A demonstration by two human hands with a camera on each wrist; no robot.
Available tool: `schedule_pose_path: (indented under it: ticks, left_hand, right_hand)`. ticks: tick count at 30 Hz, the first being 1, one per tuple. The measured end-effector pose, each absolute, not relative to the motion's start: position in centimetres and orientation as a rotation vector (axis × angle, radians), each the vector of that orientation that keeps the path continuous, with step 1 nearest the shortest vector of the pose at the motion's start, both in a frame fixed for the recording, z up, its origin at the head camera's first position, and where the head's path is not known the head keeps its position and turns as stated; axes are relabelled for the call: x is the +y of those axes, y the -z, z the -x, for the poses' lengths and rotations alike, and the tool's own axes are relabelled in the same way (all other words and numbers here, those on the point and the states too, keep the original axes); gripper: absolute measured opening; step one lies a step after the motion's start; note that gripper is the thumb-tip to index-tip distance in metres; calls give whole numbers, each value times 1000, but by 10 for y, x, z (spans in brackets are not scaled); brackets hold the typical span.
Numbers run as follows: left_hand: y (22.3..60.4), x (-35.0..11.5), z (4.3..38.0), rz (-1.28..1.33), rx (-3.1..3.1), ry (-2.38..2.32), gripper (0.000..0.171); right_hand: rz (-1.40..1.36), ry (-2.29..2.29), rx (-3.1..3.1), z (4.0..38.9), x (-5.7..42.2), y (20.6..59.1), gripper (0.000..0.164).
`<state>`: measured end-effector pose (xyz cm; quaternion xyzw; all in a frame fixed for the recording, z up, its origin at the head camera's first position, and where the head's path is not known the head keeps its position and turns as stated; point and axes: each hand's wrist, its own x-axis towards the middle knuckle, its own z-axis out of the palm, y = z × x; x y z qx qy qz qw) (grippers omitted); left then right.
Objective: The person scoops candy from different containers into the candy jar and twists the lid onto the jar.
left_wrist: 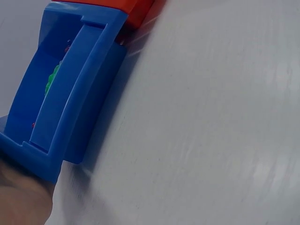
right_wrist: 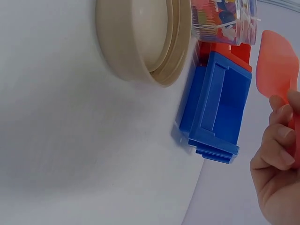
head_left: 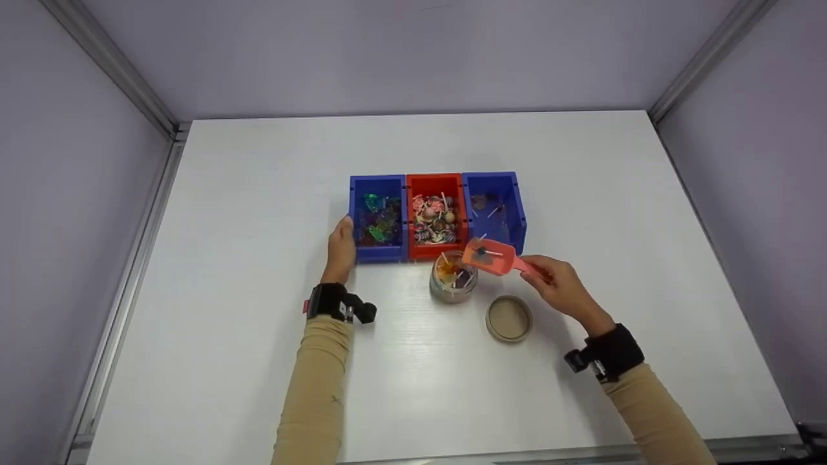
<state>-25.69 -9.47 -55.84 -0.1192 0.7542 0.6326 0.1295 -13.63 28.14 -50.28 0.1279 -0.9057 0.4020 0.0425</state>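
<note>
My right hand point(head_left: 557, 284) grips the handle of a translucent pink-red scoop point(head_left: 493, 258), its fingers curled round it. In the scoop lie lollipops with white sticks and dark heads. Its tip overlaps the rim of a clear jar point(head_left: 453, 290), which holds colourful candies and lollipops. At the left side of the left blue bin point(head_left: 381, 254), my left hand point(head_left: 340, 248) rests against the outer wall, some of its fingers hidden. Green and teal wrapped candies point(head_left: 381, 219) lie in that bin.
Joined to the left bin are a red bin point(head_left: 423, 252) full of lollipops and a right blue bin point(head_left: 494, 229) with a few lollipops. A round beige lid point(head_left: 509, 319) lies on the white table point(head_left: 413, 387), in front and right of the jar.
</note>
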Motion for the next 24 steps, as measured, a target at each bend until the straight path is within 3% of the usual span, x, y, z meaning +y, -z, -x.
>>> schedule_pose_path:
  ticks: [12,24]
  left_hand:
    - [559,-95,257,373,2186,-1848,57]
    - [559,-95,256,352,2205,-1819,58]
  right_hand:
    - [-579,-1266,-2806,131,288,498,20]
    - [-467,-1102,-3035,136,289,478,29]
